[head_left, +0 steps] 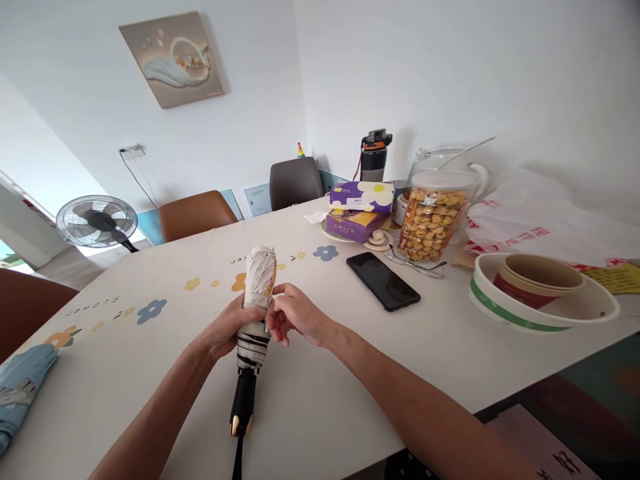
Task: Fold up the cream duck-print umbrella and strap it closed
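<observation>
A folded white umbrella [260, 275] with a black handle [243, 400] lies over the white table [150, 373], handle toward me. My left hand [227, 330] is wrapped round its middle from the left. My right hand [295, 313] is closed in a pinch at the umbrella's right side, fingertips on the fabric or its strap near the middle. The handle end sticks out below both hands, with a cord hanging over the table edge.
A black phone [383, 280] lies to the right. Behind it are purple boxes [360, 210], a snack jar [433, 217], glasses [417, 263], a bottle [375, 157], nested paper bowls [543, 290] and a plastic bag [530, 220]. Blue cloth [20, 383] lies at left. Chairs [195, 213] and a fan [97, 221] stand beyond.
</observation>
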{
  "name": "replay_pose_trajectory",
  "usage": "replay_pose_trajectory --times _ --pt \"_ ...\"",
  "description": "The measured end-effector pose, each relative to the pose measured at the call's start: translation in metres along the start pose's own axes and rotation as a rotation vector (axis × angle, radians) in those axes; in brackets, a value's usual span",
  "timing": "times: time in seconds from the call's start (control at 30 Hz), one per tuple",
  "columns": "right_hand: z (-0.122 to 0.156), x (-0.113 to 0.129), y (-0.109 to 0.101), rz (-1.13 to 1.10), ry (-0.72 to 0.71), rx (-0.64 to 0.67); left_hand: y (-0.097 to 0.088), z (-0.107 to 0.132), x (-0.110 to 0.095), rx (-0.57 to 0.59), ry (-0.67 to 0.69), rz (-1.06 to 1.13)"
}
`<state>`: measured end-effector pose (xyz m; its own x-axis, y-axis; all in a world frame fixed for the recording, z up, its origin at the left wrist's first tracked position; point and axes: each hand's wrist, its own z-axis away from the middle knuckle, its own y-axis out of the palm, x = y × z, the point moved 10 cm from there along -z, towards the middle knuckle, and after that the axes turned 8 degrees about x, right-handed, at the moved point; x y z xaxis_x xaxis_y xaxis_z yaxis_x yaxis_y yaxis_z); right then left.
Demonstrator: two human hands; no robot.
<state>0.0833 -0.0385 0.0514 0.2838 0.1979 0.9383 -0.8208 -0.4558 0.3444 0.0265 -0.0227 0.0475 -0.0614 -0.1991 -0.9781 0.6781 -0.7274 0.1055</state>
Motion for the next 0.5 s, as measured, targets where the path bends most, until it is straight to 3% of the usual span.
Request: replay_pose_trajectory --times 0.3,0.4,0.5 --pt "-0.003 -0.002 0.006 -0.134 -0.074 -0.003 0.006 -0.004 0.005 0.024 0.015 0.084" --pt "-0.002 -0.003 0.005 -0.134 -0.054 0.001 -0.006 -0.004 0.014 -0.086 -0.02 0.136" --pt "0.001 0.003 -0.013 -0.091 -0.08 -0.125 -0.02 -0.001 0.023 -0.207 -0.058 0.192"
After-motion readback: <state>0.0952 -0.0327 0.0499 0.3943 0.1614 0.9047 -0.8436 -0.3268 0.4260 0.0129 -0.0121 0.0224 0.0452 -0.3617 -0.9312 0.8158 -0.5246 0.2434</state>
